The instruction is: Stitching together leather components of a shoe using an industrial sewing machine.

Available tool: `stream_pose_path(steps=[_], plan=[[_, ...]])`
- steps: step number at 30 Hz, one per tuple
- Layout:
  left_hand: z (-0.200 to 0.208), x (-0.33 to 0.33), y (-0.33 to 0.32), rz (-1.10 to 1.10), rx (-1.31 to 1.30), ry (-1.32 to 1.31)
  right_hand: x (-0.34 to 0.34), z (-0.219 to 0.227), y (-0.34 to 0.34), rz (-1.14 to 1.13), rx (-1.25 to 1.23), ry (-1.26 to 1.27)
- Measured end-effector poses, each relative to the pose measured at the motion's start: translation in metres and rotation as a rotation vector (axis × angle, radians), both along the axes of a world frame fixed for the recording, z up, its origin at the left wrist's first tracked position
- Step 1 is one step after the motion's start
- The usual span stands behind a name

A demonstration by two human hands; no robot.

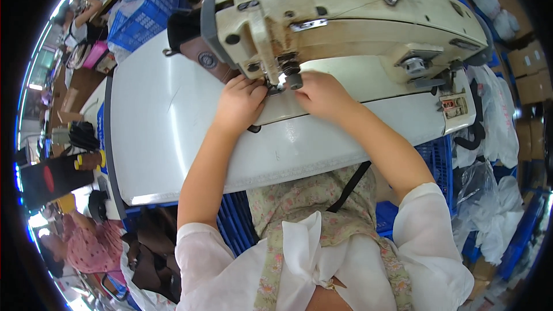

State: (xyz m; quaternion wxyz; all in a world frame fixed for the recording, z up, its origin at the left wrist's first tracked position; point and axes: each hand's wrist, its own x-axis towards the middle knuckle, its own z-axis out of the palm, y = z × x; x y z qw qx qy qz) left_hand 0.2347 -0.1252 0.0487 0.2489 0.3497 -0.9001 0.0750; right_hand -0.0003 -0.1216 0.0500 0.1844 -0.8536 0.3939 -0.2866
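Observation:
A cream industrial sewing machine [340,34] stands on a white table, its needle area between my two hands. A brown leather-like piece [216,64] with a round dark emblem and a black part lies behind and left of the machine head. My left hand [242,102] is closed at the near edge of this piece, fingers curled beside the presser foot [275,89]. Just right of the needle, my right hand [322,97] is closed with its fingertips pinched together. Whatever they hold, if anything, is hidden.
The white tabletop [155,132] spreads left of the machine. Blue crates [147,14] stand beyond it and below the table. Brown pieces [152,253] hang at the lower left. Plastic bags [489,207] and cartons [527,63] line the right. Other people [92,247] sit at the left.

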Motion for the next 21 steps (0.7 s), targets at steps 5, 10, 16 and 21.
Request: stream_pose_path(steps=[5,10,16,21], plan=[[-0.003,0.011,0.007,0.032,-0.018,0.021,-0.116,0.082,0.060,-0.302,-0.623,-0.341],[0.000,-0.007,-0.002,0.015,0.009,0.027,-0.349,0.128,-0.001,-1.201,-0.409,-0.270],[-0.002,0.002,0.004,0.085,0.014,0.002,-0.370,0.103,-0.029,-1.150,-0.490,-0.164],[-0.005,-0.002,-0.001,0.037,-0.019,0.038,-0.423,-0.028,-0.011,-0.857,-0.597,-0.011]])
